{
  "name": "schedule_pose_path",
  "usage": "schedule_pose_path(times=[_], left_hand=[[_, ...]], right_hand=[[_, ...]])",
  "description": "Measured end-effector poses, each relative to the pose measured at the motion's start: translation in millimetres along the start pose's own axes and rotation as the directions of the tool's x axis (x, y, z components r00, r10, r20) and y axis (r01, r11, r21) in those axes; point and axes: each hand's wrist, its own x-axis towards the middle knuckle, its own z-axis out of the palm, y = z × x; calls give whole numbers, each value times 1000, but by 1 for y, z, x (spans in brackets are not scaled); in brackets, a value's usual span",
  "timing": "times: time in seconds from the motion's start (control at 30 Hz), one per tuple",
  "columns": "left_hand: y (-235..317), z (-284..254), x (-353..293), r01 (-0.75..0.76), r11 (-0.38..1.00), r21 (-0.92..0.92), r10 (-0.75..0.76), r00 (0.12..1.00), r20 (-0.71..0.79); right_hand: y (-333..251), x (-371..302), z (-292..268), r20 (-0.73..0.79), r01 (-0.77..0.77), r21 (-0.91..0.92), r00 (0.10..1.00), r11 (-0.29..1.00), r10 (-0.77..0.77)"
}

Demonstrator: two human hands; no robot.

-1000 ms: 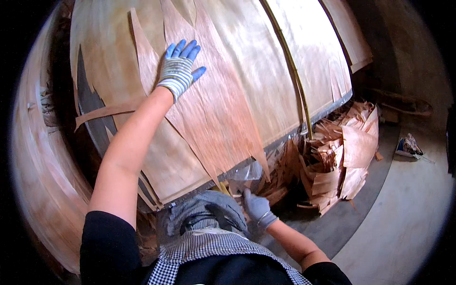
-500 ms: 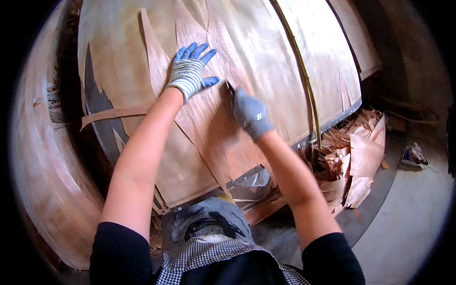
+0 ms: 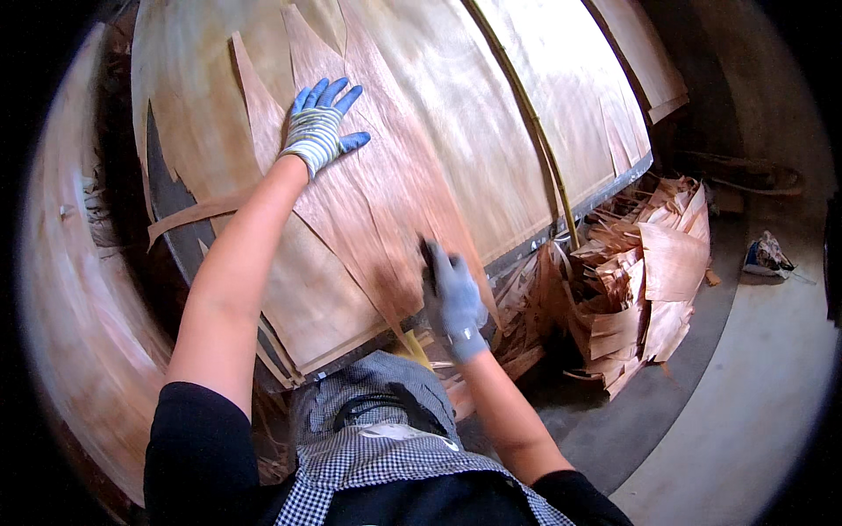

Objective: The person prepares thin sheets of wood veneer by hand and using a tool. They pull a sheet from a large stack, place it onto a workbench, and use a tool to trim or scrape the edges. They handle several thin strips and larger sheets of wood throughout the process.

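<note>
My left hand (image 3: 317, 128), in a striped glove with blue fingers, lies flat with fingers spread on a reddish-brown wood veneer sheet (image 3: 377, 197). This sheet has jagged, pointed ends and rests over paler veneer (image 3: 430, 79). Closer to me, my right hand (image 3: 457, 302), in a grey glove, is closed round a dark utility knife (image 3: 428, 263). The knife is at the near end of the reddish sheet, by a narrow strip (image 3: 469, 254) on its right. Its blade cannot be made out clearly.
A thin yellowish strip (image 3: 537, 123) runs across the pale sheets at right. Below the table's dark edge (image 3: 517, 254) a bundle of veneer scraps (image 3: 645, 280) stands on the floor. A long veneer stack (image 3: 88, 324) is at far left. A small bag (image 3: 766, 259) lies at far right.
My right hand has drawn the knife toward me, down to the sheet's near edge. A gap now parts the right-hand strip from the sheet there. My left hand stays pressed on the veneer.
</note>
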Motion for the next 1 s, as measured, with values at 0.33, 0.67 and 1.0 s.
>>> schedule_pose_path(times=[0.33,0.67,1.0], left_hand=[[0,-3,-3,0,1000,-29,0,1000,-13],[-2,-12,-88,41,132,-990,-462,887,-25],[-87,-70,-261,-160,-666,-728,-616,669,416]], right_hand=[[102,-52,8,-171,-519,30,839,854,516],[-84,-31,-103,-230,518,120,844,847,-484],[-27,-67,-56,87,390,185,908,902,-411]])
